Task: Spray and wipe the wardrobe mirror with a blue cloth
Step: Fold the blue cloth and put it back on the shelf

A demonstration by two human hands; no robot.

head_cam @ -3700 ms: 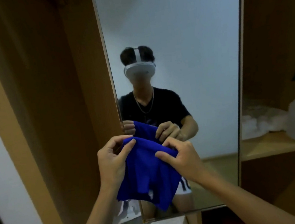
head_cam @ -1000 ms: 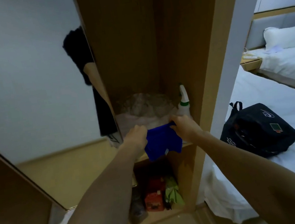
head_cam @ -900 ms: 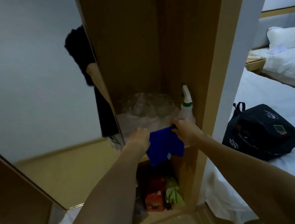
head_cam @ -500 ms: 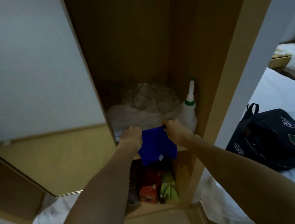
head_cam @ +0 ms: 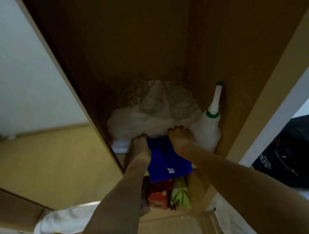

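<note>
Mirror glass (head_cam: pixel 15 80) fills the left of the view on the wardrobe door, its bright metal bottom edge low down; it shows only a pale wall and wood floor. Right of it stands the open wardrobe (head_cam: pixel 129 41), dark brown inside, with a shelf (head_cam: pixel 122 157) at the height of the hands.

On that shelf, at the back, sits a heap of crumpled clear plastic bags (head_cam: pixel 154 105). The spray bottle (head_cam: pixel 209 127) stands upright in the right back corner, white and cloudy with a green collar, its long neck leaning up and to the right against the side panel. It lies just beside the right hand (head_cam: pixel 181 138), touching or nearly so, and well apart from the left hand (head_cam: pixel 141 146), with the cloth between. So the right hand looks the nearer one for taking it up, reaching a little right and back.

The blue cloth (head_cam: pixel 166 158) is deep blue and soft; it drapes over the shelf's front edge and hangs down, a small white tag showing near its lower hem. Both hands hold its upper part, one at each side, knuckles up and fingers curled down over the fabric; the fingertips are hidden, so whether they pinch or only press it flat cannot be told.

Below the shelf, a red packet (head_cam: pixel 158 195) and a green packet (head_cam: pixel 179 192) stand side by side.
</note>
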